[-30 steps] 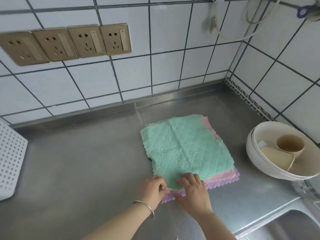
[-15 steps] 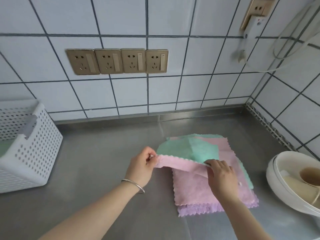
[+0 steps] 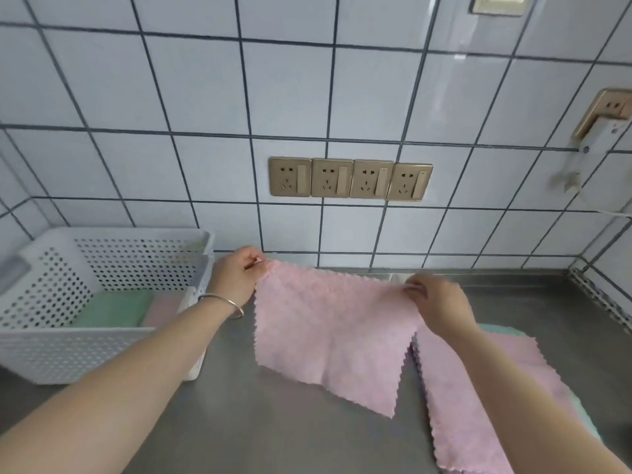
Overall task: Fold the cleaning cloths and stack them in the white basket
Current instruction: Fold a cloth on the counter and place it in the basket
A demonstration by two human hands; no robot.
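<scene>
Pink cloth (image 3: 328, 333) hangs limp above the desk (image 3: 273, 436), its top corners pinched by left hand (image 3: 237, 278) and right hand (image 3: 437, 304); soft and light, it looks best held by corners. Basket (image 3: 51, 350) sits alongside.

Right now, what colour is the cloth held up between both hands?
Pink: the held cloth, clearest in the head view.

Right hand (image 3: 441, 304) motion-blurred, grip on the pink cloth (image 3: 328, 333) corner unclear. Cloth pile (image 3: 478, 388) on the worktop (image 3: 273, 422) partly under the right forearm and cut by the bottom edge; layer count unclear. Basket (image 3: 102, 340) cut at left; folded cloths (image 3: 113, 311) inside half hidden by its wall. Top-right socket (image 3: 497, 3) cropped.
</scene>
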